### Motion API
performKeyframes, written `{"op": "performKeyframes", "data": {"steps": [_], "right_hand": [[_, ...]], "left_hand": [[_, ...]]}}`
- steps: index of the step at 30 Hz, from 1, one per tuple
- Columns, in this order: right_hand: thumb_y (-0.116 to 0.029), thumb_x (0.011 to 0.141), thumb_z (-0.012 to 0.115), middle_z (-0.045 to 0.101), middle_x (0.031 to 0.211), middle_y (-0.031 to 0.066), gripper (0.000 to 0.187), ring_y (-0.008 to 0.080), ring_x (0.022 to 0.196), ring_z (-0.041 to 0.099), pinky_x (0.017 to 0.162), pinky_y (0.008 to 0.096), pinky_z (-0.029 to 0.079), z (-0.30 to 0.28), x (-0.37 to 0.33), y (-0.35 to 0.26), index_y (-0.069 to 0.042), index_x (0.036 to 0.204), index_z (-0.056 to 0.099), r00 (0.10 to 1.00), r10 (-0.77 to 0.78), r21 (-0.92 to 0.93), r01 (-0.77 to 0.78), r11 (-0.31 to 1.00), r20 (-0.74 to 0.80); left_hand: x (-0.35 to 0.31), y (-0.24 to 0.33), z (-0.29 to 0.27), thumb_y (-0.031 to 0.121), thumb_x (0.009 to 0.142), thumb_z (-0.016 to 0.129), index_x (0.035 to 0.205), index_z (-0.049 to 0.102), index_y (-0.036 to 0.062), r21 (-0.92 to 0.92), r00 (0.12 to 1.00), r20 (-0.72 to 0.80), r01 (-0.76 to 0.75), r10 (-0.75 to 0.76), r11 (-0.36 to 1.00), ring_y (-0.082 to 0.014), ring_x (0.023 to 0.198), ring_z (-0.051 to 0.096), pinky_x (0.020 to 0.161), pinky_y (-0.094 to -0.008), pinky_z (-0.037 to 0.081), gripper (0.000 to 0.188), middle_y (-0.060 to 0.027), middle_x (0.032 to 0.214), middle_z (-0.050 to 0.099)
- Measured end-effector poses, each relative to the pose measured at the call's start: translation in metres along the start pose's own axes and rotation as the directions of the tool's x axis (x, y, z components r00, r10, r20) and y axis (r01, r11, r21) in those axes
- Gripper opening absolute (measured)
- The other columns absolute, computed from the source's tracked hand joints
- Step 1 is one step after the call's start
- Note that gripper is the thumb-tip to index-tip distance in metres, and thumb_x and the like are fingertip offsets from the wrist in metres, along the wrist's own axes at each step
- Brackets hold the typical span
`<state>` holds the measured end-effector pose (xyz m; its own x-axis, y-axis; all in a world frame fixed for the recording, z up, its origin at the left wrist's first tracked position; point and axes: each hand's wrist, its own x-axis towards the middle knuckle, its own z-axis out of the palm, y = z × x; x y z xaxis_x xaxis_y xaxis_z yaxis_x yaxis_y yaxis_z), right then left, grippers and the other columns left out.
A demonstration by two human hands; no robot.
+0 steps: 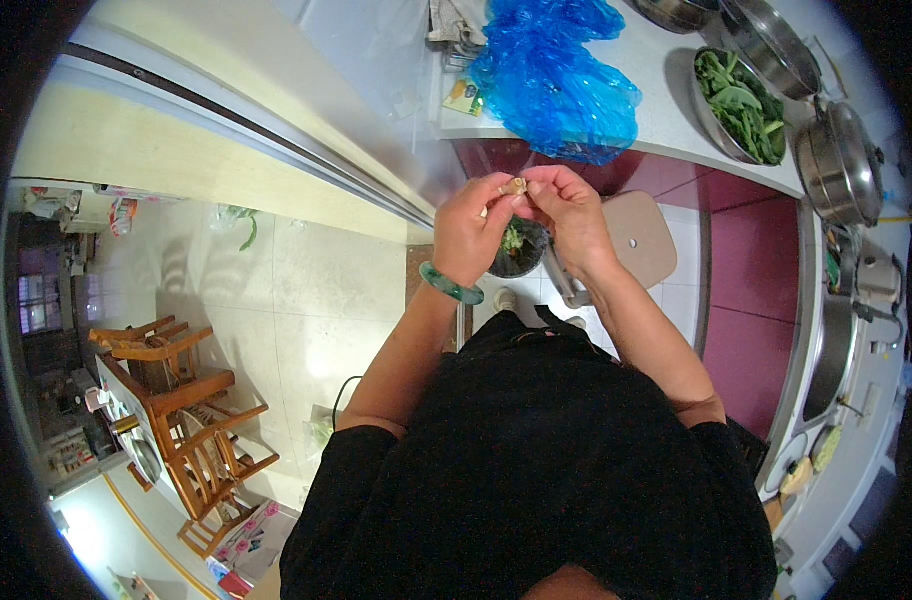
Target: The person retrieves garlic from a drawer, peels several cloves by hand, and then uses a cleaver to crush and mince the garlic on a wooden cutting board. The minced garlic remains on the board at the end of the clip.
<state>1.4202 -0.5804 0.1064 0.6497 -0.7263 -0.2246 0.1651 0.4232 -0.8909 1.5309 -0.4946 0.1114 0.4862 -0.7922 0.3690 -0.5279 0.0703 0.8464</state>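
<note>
Both hands meet in front of me, fingertips pinched round a small pale-tan piece (pixel 517 186), which could be a garlic clove or a bit of root; its kind is not clear. My left hand (pixel 468 225), with a green bangle on the wrist, grips it from the left side. From the right, my right hand (pixel 574 215) has thumb and forefinger on it. Directly below, a dark round bin (pixel 519 266) holds green and pale vegetable scraps. The hands hide part of its rim.
A crumpled blue plastic bag (pixel 561 80) hangs over the white counter's (pixel 666 110) front edge. Farther right are a metal bowl of green vegetables (pixel 741 105) and a lidded steel pot (pixel 838 165). A beige stool (pixel 644 235) stands right of the bin. Wooden chairs (pixel 191 440) stand left.
</note>
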Motion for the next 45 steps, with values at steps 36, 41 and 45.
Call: {"op": "performKeyframes", "data": {"steps": [36, 41, 45], "right_hand": [[-0.012, 0.088, 0.051, 0.059, 0.078, 0.0021, 0.012, 0.0086, 0.065, 0.054, 0.061, 0.0206, 0.045, 0.012, 0.002, 0.003, -0.003, 0.088, 0.058, 0.989, 0.149, 0.167, -0.150, 0.974, 0.017], [-0.011, 0.087, 0.053, 0.062, 0.080, 0.0038, 0.013, 0.0085, 0.067, 0.056, 0.062, 0.0204, 0.046, 0.013, 0.000, -0.009, 0.000, 0.091, 0.060, 0.999, 0.035, -0.098, -0.032, 0.995, 0.030], [-0.011, 0.086, 0.054, 0.062, 0.077, 0.0039, 0.014, 0.0077, 0.066, 0.056, 0.061, 0.0207, 0.046, 0.009, 0.004, -0.007, 0.001, 0.086, 0.061, 0.994, -0.046, -0.234, 0.068, 0.970, 0.098]], "left_hand": [[-0.005, -0.004, -0.013, 0.003, 0.080, 0.061, 0.092, 0.059, -0.0002, -0.450, 0.962, 0.091, 0.272, -0.259, 0.851, -0.0057, 0.072, 0.055, 0.062, -0.0195, 0.044, 0.012, -0.0020, 0.081, 0.062], [-0.002, -0.004, -0.015, 0.003, 0.081, 0.061, 0.093, 0.059, 0.0005, -0.541, 0.948, 0.132, 0.314, -0.290, 0.780, -0.0053, 0.075, 0.055, 0.066, -0.0191, 0.045, 0.013, -0.0018, 0.084, 0.062], [-0.004, -0.008, -0.016, 0.003, 0.081, 0.061, 0.093, 0.059, 0.0005, -0.494, 0.959, 0.123, 0.282, -0.254, 0.822, -0.0061, 0.074, 0.056, 0.066, -0.0197, 0.045, 0.013, -0.0027, 0.083, 0.063]]}}
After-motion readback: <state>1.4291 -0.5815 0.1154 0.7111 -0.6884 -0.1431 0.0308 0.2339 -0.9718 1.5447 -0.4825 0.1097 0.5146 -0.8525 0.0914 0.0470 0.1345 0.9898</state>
